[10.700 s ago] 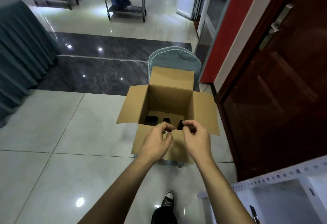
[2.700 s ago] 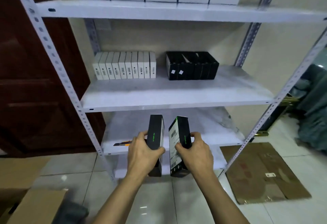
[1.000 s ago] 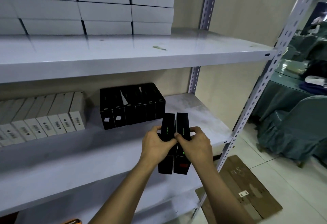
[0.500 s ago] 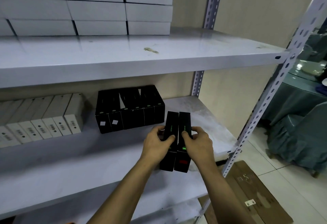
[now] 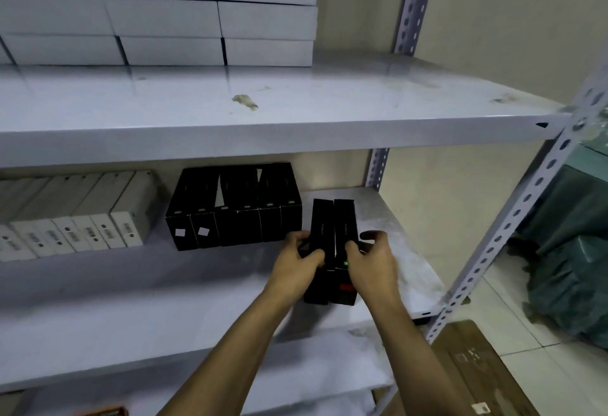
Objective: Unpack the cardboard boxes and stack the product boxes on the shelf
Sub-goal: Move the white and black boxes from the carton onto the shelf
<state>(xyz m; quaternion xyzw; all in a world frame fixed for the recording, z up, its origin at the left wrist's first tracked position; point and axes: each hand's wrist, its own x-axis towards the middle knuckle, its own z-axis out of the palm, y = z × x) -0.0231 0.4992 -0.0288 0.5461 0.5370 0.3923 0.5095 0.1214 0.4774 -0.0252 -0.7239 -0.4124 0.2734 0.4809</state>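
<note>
Two black product boxes (image 5: 334,234) pressed together, gripped by left hand (image 5: 296,267), right hand (image 5: 370,266).

Grey metal shelf (image 5: 131,300) with white boxes (image 5: 75,218) beside black boxes (image 5: 237,208).

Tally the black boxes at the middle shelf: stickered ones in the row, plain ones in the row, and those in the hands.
Row boxes with a white sticker: 2
Row boxes without a sticker: 4
Held boxes, one gripped by the left hand, one by the right hand: 2
Total: 8
</note>
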